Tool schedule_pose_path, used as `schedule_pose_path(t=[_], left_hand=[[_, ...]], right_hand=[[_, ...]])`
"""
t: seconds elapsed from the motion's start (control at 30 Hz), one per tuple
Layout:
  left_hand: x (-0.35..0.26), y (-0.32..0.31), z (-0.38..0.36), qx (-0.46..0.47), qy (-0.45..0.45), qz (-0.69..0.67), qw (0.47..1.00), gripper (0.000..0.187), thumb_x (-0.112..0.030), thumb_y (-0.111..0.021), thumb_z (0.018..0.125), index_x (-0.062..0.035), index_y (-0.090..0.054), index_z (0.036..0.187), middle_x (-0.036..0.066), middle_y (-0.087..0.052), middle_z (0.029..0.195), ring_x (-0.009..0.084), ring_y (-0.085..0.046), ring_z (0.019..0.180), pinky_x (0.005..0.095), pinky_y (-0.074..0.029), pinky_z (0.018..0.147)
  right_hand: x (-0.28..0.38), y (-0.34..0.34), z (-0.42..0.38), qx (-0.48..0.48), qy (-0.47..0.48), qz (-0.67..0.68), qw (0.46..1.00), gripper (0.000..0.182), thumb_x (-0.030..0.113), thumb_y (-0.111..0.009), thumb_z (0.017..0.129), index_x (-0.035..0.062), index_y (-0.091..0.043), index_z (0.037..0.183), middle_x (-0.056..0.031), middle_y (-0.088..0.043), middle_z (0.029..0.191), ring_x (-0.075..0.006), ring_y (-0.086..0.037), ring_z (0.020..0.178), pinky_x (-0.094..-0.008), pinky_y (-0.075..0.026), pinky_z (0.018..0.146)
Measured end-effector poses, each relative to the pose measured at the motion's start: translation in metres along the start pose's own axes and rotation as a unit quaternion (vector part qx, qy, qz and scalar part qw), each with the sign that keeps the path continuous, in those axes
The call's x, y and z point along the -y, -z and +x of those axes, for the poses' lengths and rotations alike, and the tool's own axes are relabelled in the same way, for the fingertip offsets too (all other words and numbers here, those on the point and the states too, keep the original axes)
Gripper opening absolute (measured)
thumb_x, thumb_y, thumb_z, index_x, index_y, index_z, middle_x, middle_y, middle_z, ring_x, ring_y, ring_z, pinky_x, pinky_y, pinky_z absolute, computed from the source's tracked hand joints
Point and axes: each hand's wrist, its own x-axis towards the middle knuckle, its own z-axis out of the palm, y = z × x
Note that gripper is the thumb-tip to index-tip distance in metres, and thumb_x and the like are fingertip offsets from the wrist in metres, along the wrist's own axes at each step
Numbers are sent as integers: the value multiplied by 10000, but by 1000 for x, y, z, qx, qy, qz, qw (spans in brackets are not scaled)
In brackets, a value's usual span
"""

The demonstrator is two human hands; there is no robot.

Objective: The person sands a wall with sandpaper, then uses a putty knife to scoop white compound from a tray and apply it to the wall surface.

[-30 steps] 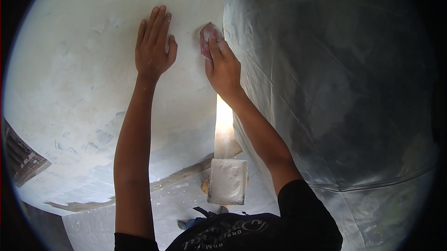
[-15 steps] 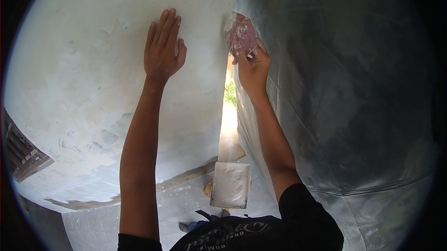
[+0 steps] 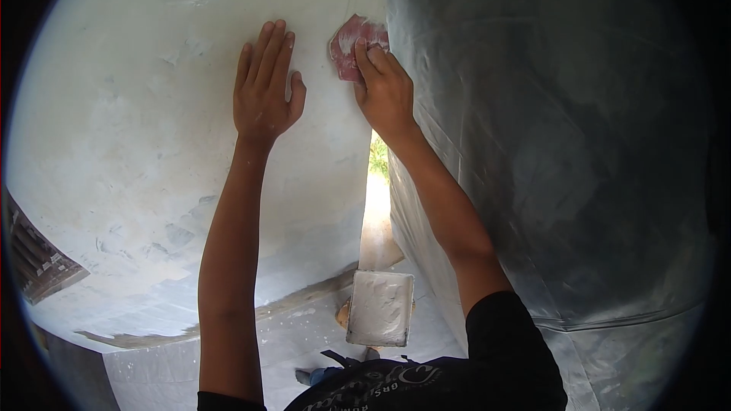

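My left hand (image 3: pixel 265 91) lies flat against the pale wall (image 3: pixel 152 106), fingers stretched upward and thumb apart, holding nothing. To its right, my right hand (image 3: pixel 383 87) grips a reddish flat scraper (image 3: pixel 352 38) smeared with white paste. The scraper rests on the wall near its right edge, beside the hanging plastic sheet (image 3: pixel 548 144). Below, in front of my body, is a rectangular tray (image 3: pixel 381 308) of whitish paste.
A narrow bright gap (image 3: pixel 377 198) with some greenery lies between wall and plastic sheet. A dark slatted object (image 3: pixel 42 251) is at the far left. The grey floor covering (image 3: pixel 289 335) has white specks.
My right hand has turned and moved left with the scraper, from the wall's edge onto its face. My left hand stays nearly in place.
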Motion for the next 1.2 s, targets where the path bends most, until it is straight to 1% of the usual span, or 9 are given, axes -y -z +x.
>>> schedule_pose_path(t=[0.2,0.33,0.47,0.57,0.67,0.77,0.93,1.13,1.2], left_hand=[[2,-1,-1,-2,-11,4,1000,497,-84,-523,874,-24,-559,1366,121,-510,1495,267,-429,1433,514,-350,1149],[-1,2,1,2,-3,-8,1000,495,-69,-502,882,-10,-552,1371,130,-507,1496,274,-424,1437,521,-334,1156],[0,3,0,9,-5,-3,1000,498,-71,-498,883,-5,-550,1374,136,-509,1493,275,-427,1435,518,-331,1157],[0,2,2,3,-8,-8,1000,498,-70,-494,882,-7,-552,1373,130,-512,1492,275,-431,1433,517,-332,1157],[1,1,1,5,-2,-13,1000,492,-59,-486,883,-7,-556,1367,127,-515,1490,278,-432,1431,522,-336,1154],[0,1,-2,7,-4,-12,1000,484,-49,-477,888,-5,-558,1363,127,-514,1490,281,-429,1433,525,-337,1153],[1,1,0,-4,-10,10,1000,502,-54,-501,859,-23,-567,1356,120,-533,1471,272,-451,1416,512,-368,1139],[1,1,0,-4,-11,15,1000,493,-60,-500,868,-22,-567,1354,121,-530,1473,271,-450,1417,512,-360,1145],[-1,1,0,-2,-11,15,1000,491,-61,-502,868,-21,-567,1353,121,-529,1474,270,-450,1417,512,-360,1145]], right_hand=[[39,11,-65,67,-35,51,996,604,-35,-739,701,-32,-600,1288,-111,-532,872,-270,-584,790,-370,-516,679],[40,41,-34,59,-117,129,983,673,-38,-758,673,-45,-580,1322,-143,-547,933,-294,-590,835,-391,-512,736],[16,32,30,-77,-52,-5,996,596,-65,-714,703,-48,-597,1287,-122,-557,904,-295,-591,815,-383,-528,703],[9,1,36,-53,-35,-68,996,535,-53,-665,739,-67,-596,1269,-112,-571,908,-279,-601,821,-362,-541,684],[23,-14,1,-24,-31,-63,997,495,-41,-624,761,-83,-597,1253,-111,-579,918,-264,-606,817,-349,-543,661],[45,-7,-44,45,-67,-27,996,556,-56,-702,718,-30,-606,1264,-110,-576,918,-271,-610,792,-366,-535,644],[46,30,-24,-26,-91,78,992,587,-76,-713,730,-11,-608,1304,-110,-525,844,-266,-570,707,-366,-489,616],[0,6,30,-81,-92,-50,991,557,-57,-684,763,-44,-579,1310,-148,-565,930,-299,-604,823,-387,-523,680],[7,-10,9,-36,-97,-54,993,565,-68,-678,747,-64,-567,1301,-161,-585,1005,-320,-612,897,-402,-546,734]])
